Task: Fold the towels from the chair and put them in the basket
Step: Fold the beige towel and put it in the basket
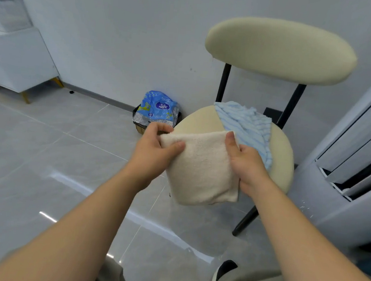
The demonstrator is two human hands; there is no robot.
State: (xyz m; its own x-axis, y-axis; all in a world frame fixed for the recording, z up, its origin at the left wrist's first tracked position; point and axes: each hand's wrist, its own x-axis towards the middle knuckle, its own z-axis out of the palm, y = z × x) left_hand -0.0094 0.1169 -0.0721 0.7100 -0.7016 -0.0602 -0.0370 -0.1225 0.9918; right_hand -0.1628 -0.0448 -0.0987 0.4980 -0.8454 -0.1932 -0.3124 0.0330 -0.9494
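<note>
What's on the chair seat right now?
A blue towel lies rumpled on the seat, reaching its right edge. The cream towel, held by the left hand and right hand, hides the seat's front, so anything there is unseen.

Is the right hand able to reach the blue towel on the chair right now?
Probably not yet: the right hand grips the cream towel. The blue towel lies uncovered just beyond it, so letting go should free the way.

Cloth: cream towel (202, 167) terry, nubby, matt; blue striped towel (247, 126) ribbed, fluffy. The chair (280, 158) seat & back are cream upholstery, smooth, matt; legs black, prob. matt metal. Grey floor tiles (42, 160) glossy w/ reflections. The blue pack (158, 108) is shiny, crinkly plastic film.
</note>
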